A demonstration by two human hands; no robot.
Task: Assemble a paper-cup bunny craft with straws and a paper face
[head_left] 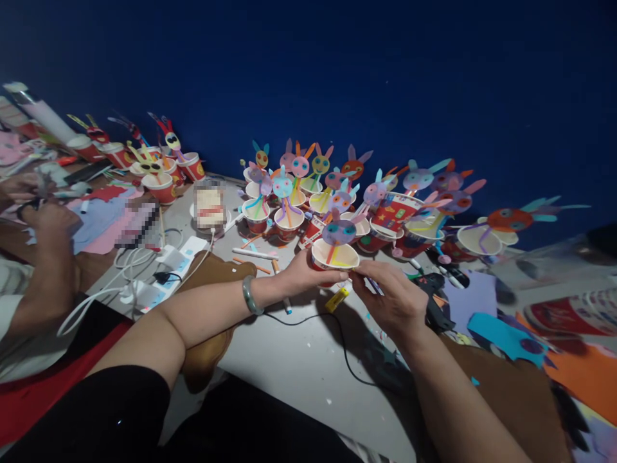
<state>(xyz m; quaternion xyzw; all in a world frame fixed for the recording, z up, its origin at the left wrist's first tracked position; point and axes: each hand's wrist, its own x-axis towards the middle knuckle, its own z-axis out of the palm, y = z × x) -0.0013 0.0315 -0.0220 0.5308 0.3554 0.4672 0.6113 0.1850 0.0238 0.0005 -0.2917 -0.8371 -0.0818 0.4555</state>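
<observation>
In my left hand (306,271) is a paper cup (324,258), its fingers wrapped round the cup's left side and the thumb along the front. A purple paper rabbit head (339,233) with blue eyes stands up at the cup's far rim. Orange and yellow strips (340,258) run down inside the cup. My right hand (393,292) is closed in a pinch at the cup's right edge. Whatever sits between those fingertips is too small to make out. Below the cup, a small yellow object (337,299) lies on the table (299,360).
Behind stand several finished-looking rabbit cups (289,222). On the left are a power strip (180,267) with white cables, red cups (161,186) and another person's hands (51,218). Markers (255,253) and a black cable (308,319) lie nearby; paper sheets (585,373) are at right.
</observation>
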